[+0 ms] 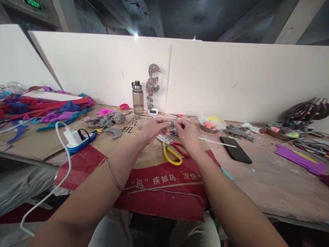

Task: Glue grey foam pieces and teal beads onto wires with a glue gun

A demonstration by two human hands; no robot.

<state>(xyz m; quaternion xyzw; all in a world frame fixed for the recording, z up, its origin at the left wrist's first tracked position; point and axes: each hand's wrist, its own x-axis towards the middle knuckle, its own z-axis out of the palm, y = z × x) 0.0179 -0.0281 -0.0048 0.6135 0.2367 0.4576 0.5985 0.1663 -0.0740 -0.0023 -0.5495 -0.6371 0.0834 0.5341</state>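
Near the middle of the view, my left hand (155,128) and my right hand (186,132) meet, fingertips pinched on a small greenish piece (171,124). What exactly it is stays too small to tell. Scissors (171,155) with one yellow and one red handle lie on the cardboard (159,202) just below my hands. A grey yarn (159,189) loops round my left forearm and trails right across the red print. To the left of my hands sit a grey felt crescent (114,132) and a ball of grey yarn (119,118).
A bottle (138,99) and small clock (153,112) stand at the back, beside a hanging grey felt ornament (154,70). A blue power strip (81,144) and colored felt (69,107) are left; a black phone (235,150), bagged items (212,122) and purple felt (300,159) are right.
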